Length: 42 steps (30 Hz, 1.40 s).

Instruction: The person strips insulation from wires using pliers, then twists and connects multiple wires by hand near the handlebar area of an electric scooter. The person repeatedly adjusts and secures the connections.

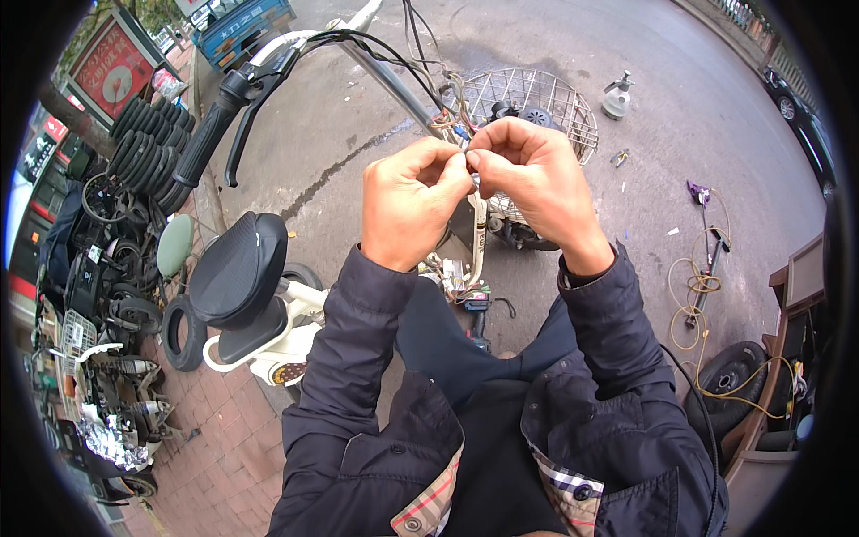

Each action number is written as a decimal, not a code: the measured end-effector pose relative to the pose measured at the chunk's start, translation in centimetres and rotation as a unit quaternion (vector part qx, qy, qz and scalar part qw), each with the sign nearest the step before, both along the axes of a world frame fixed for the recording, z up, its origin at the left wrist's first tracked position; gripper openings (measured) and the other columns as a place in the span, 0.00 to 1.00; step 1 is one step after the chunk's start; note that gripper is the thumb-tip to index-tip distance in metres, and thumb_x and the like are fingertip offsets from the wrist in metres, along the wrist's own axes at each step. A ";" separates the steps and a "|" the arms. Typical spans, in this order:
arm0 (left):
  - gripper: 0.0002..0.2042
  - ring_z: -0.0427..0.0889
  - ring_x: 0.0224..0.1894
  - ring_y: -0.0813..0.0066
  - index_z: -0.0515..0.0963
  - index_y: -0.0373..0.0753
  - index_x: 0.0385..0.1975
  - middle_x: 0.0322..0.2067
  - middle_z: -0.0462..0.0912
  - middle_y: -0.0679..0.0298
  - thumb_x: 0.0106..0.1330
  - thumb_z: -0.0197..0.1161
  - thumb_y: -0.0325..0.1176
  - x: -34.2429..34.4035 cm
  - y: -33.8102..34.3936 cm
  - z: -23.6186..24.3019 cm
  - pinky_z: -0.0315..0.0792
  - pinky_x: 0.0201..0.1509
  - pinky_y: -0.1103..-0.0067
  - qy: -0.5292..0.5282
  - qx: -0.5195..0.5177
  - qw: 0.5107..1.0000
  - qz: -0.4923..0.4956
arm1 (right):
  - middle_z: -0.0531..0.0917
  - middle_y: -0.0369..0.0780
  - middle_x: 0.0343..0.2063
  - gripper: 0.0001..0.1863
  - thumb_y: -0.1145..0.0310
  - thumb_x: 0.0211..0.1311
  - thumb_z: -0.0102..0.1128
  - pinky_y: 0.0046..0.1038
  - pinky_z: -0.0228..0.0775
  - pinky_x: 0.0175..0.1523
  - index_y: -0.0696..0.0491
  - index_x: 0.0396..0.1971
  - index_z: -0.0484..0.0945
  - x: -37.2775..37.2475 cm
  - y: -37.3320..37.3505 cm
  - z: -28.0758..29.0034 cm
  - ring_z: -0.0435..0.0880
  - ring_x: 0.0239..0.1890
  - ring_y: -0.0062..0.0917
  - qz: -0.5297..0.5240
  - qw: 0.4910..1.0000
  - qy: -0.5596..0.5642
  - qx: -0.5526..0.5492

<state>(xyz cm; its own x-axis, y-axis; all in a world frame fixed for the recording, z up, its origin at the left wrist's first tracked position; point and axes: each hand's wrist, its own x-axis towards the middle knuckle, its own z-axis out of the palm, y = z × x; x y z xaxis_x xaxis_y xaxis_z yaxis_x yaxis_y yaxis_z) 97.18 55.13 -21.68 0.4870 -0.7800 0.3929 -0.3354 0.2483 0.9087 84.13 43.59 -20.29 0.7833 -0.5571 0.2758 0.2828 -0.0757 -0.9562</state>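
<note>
My left hand (410, 208) and my right hand (540, 184) are raised close together in front of the electric bike, thumbs and forefingers pinched with the tips almost touching. What they pinch is too small to make out. Just behind the fingers, a bundle of loose wires (449, 97) with small connectors runs down from the handlebar. The black handlebar grip (211, 128) with its brake lever (243, 141) sticks out to the left. More wires and connectors (454, 274) hang below my hands by the white frame (480, 234).
The wire basket (573, 106) with dark parts in it lies beyond my hands. Left stands the bike's black seat (238, 268), near stacked tyres (143, 148). To the right are a spray bottle (617, 96), a pump (707, 277) with a yellow hose, a wheel (729, 380) and a wooden cabinet (801, 277).
</note>
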 end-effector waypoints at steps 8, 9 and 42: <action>0.08 0.87 0.32 0.73 0.82 0.27 0.40 0.31 0.86 0.57 0.71 0.58 0.25 0.4 0.3 -0.6 0.81 0.39 0.79 0.096 -0.005 0.993 -0.063 | 0.82 0.34 0.27 0.07 0.73 0.64 0.60 0.19 0.72 0.31 0.61 0.34 0.81 0.6 -0.7 -1.1 0.78 0.24 0.13 0.026 0.999 0.020 0.031; 0.08 0.87 0.32 0.73 0.82 0.27 0.40 0.31 0.87 0.57 0.71 0.58 0.26 0.7 0.3 -0.6 0.81 0.39 0.79 0.100 -0.001 0.992 -0.071 | 0.81 0.33 0.26 0.07 0.72 0.65 0.59 0.19 0.71 0.31 0.61 0.34 0.81 0.6 -0.7 -1.1 0.77 0.23 0.13 0.029 0.999 0.022 0.030; 0.07 0.85 0.31 0.75 0.82 0.26 0.39 0.30 0.86 0.57 0.71 0.60 0.24 -0.5 -0.4 -0.9 0.79 0.38 0.80 0.142 -0.034 0.988 -0.047 | 0.83 0.37 0.31 0.07 0.76 0.64 0.60 0.22 0.76 0.35 0.62 0.40 0.79 0.2 -1.2 -2.0 0.81 0.28 0.18 0.040 0.998 -0.018 0.051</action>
<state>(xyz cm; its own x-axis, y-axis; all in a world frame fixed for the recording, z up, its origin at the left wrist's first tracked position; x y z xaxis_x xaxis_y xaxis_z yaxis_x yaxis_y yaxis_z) 96.70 54.68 -22.58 0.5121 -0.8037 0.3030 -0.0417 0.3291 0.9434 84.37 42.36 -22.26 0.8165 -0.5204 0.2502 0.3192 0.0456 -0.9466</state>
